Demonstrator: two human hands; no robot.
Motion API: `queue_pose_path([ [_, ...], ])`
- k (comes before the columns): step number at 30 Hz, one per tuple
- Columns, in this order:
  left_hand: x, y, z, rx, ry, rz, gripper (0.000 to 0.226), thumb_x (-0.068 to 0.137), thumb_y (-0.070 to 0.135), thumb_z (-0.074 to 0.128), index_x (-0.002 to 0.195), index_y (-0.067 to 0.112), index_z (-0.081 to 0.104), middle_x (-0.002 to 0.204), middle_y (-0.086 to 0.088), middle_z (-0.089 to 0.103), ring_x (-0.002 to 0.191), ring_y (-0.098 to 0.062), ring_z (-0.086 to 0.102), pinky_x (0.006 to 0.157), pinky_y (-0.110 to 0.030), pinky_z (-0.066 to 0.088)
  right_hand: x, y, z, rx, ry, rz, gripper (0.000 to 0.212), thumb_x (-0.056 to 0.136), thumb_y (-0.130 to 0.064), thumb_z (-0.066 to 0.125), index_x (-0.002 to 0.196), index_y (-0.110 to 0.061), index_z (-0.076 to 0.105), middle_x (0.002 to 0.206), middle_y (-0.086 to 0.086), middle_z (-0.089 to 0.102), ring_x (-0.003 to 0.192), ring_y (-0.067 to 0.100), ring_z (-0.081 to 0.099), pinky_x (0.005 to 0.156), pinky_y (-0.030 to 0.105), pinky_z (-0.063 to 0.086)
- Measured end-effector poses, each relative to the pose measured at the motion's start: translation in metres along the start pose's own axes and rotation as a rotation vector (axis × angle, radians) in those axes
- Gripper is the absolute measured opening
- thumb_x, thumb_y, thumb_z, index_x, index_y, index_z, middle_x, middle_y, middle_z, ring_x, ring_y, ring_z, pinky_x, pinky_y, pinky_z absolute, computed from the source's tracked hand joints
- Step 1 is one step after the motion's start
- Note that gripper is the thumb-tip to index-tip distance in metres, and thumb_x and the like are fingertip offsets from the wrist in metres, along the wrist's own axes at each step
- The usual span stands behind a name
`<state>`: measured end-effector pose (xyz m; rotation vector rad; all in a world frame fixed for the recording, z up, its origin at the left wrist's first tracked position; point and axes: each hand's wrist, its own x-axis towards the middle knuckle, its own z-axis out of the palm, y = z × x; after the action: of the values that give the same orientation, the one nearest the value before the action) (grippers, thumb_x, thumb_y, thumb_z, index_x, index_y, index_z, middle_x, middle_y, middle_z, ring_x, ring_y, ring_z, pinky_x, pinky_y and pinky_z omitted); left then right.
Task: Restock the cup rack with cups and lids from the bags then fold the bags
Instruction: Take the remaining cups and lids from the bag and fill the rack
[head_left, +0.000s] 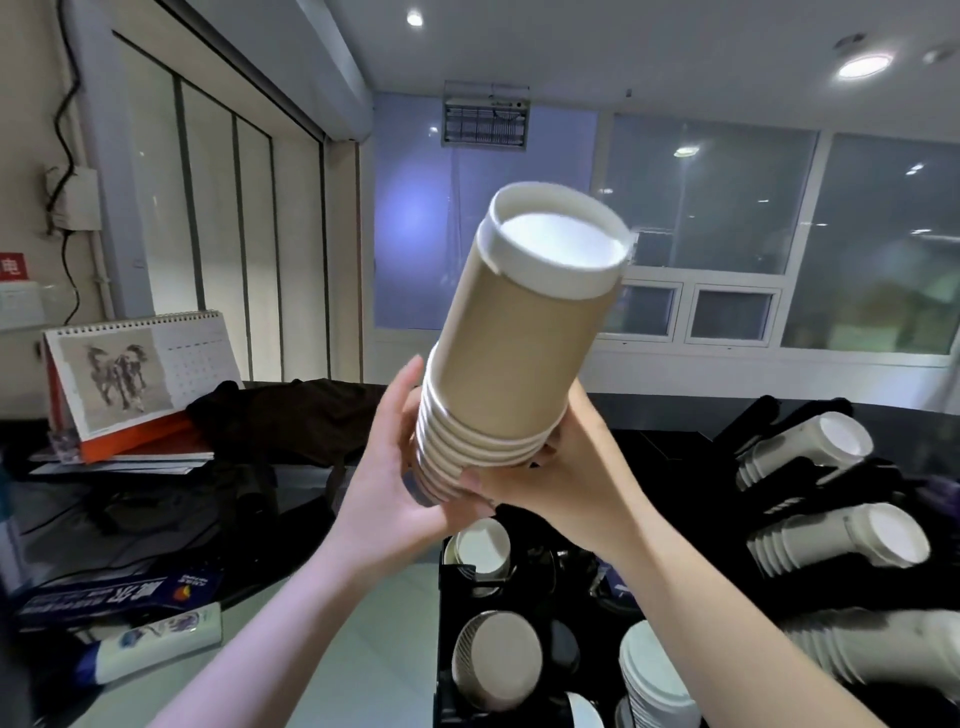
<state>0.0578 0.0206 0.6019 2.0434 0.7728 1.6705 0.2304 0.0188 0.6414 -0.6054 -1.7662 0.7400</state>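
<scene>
In the head view, both hands hold one stack of brown paper cups raised above the counter, its bottom end tilted up and to the right, toward the windows. The left hand cups the rim end of the stack from the left, fingers long and only lightly curved against the rolled white rims, the thumb reaching up along the side. The right hand grasps the same rim end from the right and below, its fingers wrapped around the lowest rims. About seven rims show nested at that end.

Below the hands stands the black cup rack; two cup bottoms face up from its near slots, and a stack of white lids sits at its right. At the right, three stacks of white cups lie slanted in black holders.

On the left of the counter are one desk calendar, dark bags lying crumpled behind the hands, and a tube lying at the near edge.
</scene>
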Motion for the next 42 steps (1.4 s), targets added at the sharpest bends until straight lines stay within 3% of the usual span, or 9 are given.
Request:
queue_pose_path([
  [4,-0.008,-0.003,0.011,0.017,-0.011,-0.069,0.094,0.061,0.010,0.090,0.137,0.033,0.040,0.127,0.011,0.060,0.116,-0.008,0.058,0.085,-0.016,0.049,-0.011,0.002,-0.003,-0.054,-0.058,0.022,0.081,0.058,-0.024,0.085,0.128,-0.033,0.046,0.113,-0.015,0.065,0.107,0.004,0.062,0.078,0.017,0.051],
  [7,-0.019,-0.018,0.015,0.033,-0.093,-0.158,0.094,0.062,0.011,0.089,0.139,0.035,0.040,0.128,0.010,0.060,0.117,-0.010,0.058,0.092,-0.026,0.050,-0.013,0.002,-0.009,0.015,0.016,0.035,0.081,0.057,-0.024,0.084,0.129,-0.027,0.048,0.112,-0.009,0.066,0.106,0.009,0.064,0.079,0.023,0.052],
  [11,-0.024,-0.028,0.023,0.107,-0.088,-0.201,0.085,0.067,0.020,0.085,0.132,0.051,0.040,0.128,0.024,0.056,0.117,0.002,0.054,0.090,-0.012,0.045,-0.013,0.009,-0.011,-0.069,0.052,0.030,0.080,0.054,-0.024,0.087,0.124,-0.036,0.050,0.114,-0.013,0.065,0.107,0.007,0.062,0.083,0.027,0.054],
  [17,-0.037,-0.049,0.020,0.222,-0.059,-0.296,0.078,0.073,0.026,0.073,0.139,0.042,0.035,0.135,0.026,0.048,0.126,0.006,0.044,0.104,-0.024,0.040,-0.014,0.050,-0.008,-0.154,0.118,0.070,0.085,0.048,-0.030,0.090,0.122,-0.037,0.050,0.118,-0.013,0.063,0.113,0.009,0.058,0.094,0.043,0.051],
  [22,-0.048,-0.061,0.017,0.216,-0.032,-0.411,0.071,0.076,0.033,0.068,0.137,0.045,0.034,0.135,0.021,0.048,0.124,0.010,0.042,0.106,-0.025,0.036,-0.021,0.087,0.002,-0.281,0.172,0.101,0.084,0.042,-0.045,0.087,0.115,-0.055,0.045,0.118,-0.022,0.047,0.113,-0.007,0.047,0.092,0.025,0.047],
  [28,-0.057,-0.072,0.024,0.140,-0.053,-0.537,0.059,0.078,0.037,0.061,0.132,0.046,0.038,0.125,0.022,0.054,0.118,0.007,0.050,0.103,-0.032,0.043,-0.027,0.114,0.011,-0.352,0.095,0.138,0.082,0.047,-0.029,0.091,0.115,-0.043,0.047,0.117,-0.010,0.057,0.111,0.007,0.055,0.093,0.027,0.046],
  [31,-0.060,-0.075,0.028,0.132,-0.063,-0.554,0.059,0.076,0.042,0.059,0.132,0.045,0.039,0.127,0.022,0.054,0.117,0.005,0.052,0.102,-0.035,0.045,-0.032,0.111,0.012,-0.369,0.059,0.110,0.074,0.055,-0.036,0.081,0.116,-0.050,0.043,0.119,-0.019,0.054,0.113,-0.001,0.050,0.093,0.014,0.040],
  [36,-0.060,-0.077,0.029,0.131,-0.074,-0.542,0.055,0.076,0.041,0.057,0.129,0.049,0.042,0.126,0.029,0.054,0.117,0.002,0.053,0.100,-0.035,0.046,-0.029,0.101,0.008,-0.402,0.017,0.045,0.064,0.064,-0.027,0.083,0.121,-0.035,0.054,0.119,-0.021,0.056,0.111,-0.008,0.050,0.088,0.003,0.034],
  [42,-0.061,-0.078,0.029,0.137,-0.054,-0.535,0.047,0.084,0.029,0.060,0.121,0.052,0.046,0.119,0.032,0.056,0.113,0.008,0.053,0.100,-0.030,0.045,-0.029,0.103,0.005,-0.378,-0.016,0.062,0.065,0.063,-0.030,0.084,0.120,-0.039,0.054,0.119,-0.022,0.056,0.112,-0.005,0.051,0.090,0.008,0.039],
])
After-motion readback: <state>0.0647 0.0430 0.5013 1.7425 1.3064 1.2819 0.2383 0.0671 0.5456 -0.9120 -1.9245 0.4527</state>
